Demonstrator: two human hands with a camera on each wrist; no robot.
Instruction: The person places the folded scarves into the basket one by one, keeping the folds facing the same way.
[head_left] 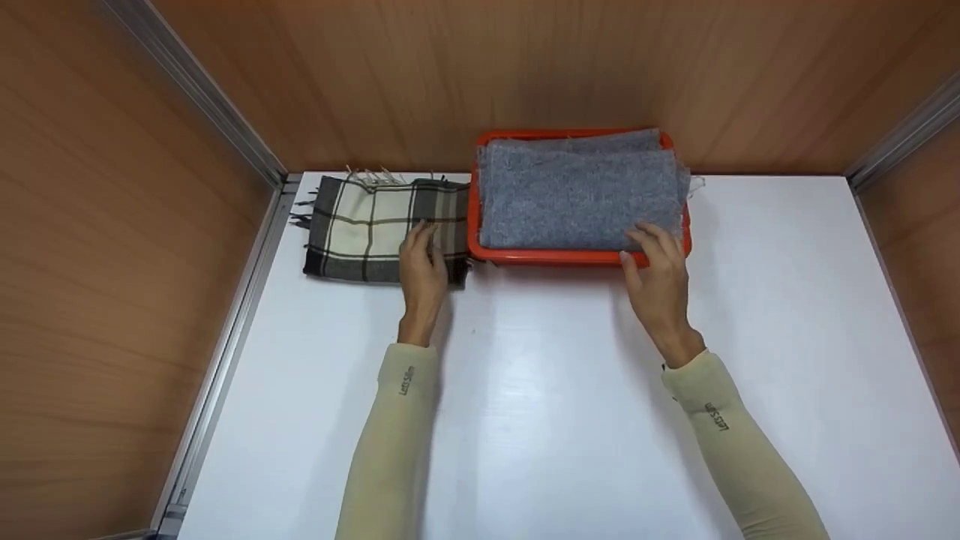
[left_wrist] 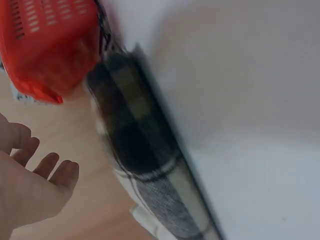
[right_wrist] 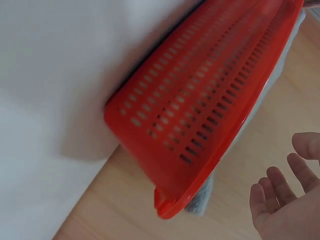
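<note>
A red plastic basket (head_left: 577,258) with slotted sides stands against the back wall, filled with folded blue-grey cloth (head_left: 574,199). To its left lies a folded plaid scarf (head_left: 356,236) with fringed ends, in black, grey, cream and brown. My left hand (head_left: 422,274) is over the scarf's right part, fingers loosely bent; in the left wrist view a gap separates this hand (left_wrist: 37,185) from the scarf (left_wrist: 155,175). Near the basket's front right corner hovers my right hand (head_left: 661,289), fingers spread. The right wrist view shows it (right_wrist: 292,210) apart from the basket (right_wrist: 165,110), holding nothing.
Wooden panels (head_left: 420,82) rise behind and on both sides of the white table (head_left: 547,420). Metal framing (head_left: 217,420) runs along the left edge. Loose threads (head_left: 697,184) stick out past the basket's right side.
</note>
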